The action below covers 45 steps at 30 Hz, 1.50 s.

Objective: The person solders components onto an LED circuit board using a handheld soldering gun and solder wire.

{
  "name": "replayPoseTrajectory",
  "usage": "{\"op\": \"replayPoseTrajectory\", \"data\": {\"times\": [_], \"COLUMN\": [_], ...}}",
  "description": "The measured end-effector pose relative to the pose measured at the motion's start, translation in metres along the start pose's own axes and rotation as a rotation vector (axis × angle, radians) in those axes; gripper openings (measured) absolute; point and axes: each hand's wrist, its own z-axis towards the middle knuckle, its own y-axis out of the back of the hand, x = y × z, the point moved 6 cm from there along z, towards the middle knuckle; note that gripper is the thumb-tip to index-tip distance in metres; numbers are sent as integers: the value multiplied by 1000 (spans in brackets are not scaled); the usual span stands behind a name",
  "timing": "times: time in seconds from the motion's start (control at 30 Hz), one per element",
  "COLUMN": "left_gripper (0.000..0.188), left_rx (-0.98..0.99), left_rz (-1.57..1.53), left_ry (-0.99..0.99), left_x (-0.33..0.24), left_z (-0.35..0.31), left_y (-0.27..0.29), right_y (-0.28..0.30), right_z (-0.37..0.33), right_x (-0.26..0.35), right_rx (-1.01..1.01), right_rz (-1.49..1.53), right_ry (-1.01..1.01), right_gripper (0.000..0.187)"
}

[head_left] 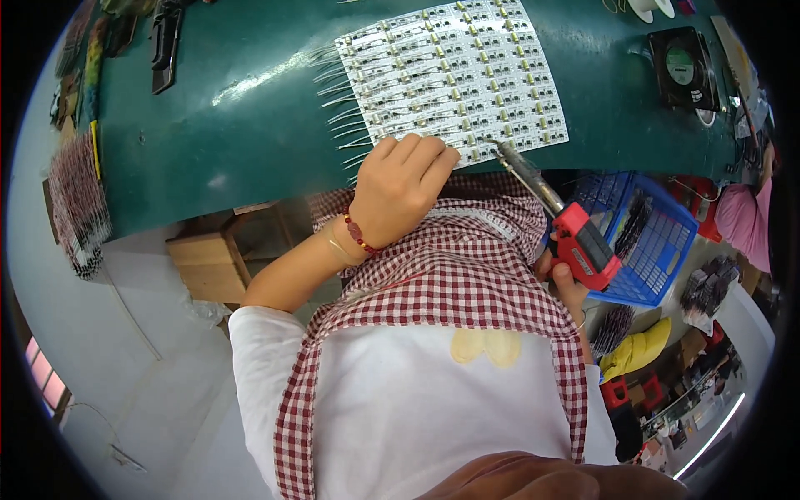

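Observation:
A white panel of circuit boards (546,100) lies on the green table, with rows of small parts and thin pale wires sticking out past its left side. My left hand (400,190) rests at the panel's near edge, back of the hand up and fingers curled together. Whatever those fingertips pinch is hidden under them. In my right hand (568,287) is a red and black soldering gun (587,250), gripped by its handle. Its long metal barrel slants up and left, and the dark tip reaches the panel's near edge, just right of my left fingers.
The green table (233,142) ends close to my body. A black spool-like unit (683,68) stands at the right; a black tool (167,50) lies far left. Bundled wires (79,196) hang over the left end. A blue plastic basket (658,242) sits low on the right.

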Motion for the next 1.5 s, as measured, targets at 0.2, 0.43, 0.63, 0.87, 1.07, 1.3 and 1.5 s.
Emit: {"op": "replayPoseTrajectory", "data": {"times": [0.2, 0.43, 0.63, 0.87, 1.07, 1.3, 1.5], "left_gripper": [27, 32, 34, 32, 29, 27, 28], "left_rx": [-36, 19, 30, 63, 78, 92, 110], "left_rz": [-51, -106, -149, -129, -111, -97, -90], "left_ry": [-33, -80, -42, -26, -24, -22, -24], "left_x": [1, -2, 2, 0, -2, -2, -3], "left_z": [-5, -7, -6, -3, -3, -2, 1], "left_y": [-8, -13, -14, -14, -14, -14, -13], "right_y": [1, 8, 15, 14, 12, 6, 8], "right_z": [-13, -20, -17, -14, -17, -12, -15], "right_x": [-7, -18, -26, -24, -18, -15, -15], "right_rx": [-18, -36, 38, 4, -26, -12, -23], "right_rz": [-71, -134, -262, -606, -559, -517, -552], "right_ry": [-109, -116, -66, 148, 113, 92, 91], "right_gripper": [28, 28, 23, 29, 30, 28, 30]}}
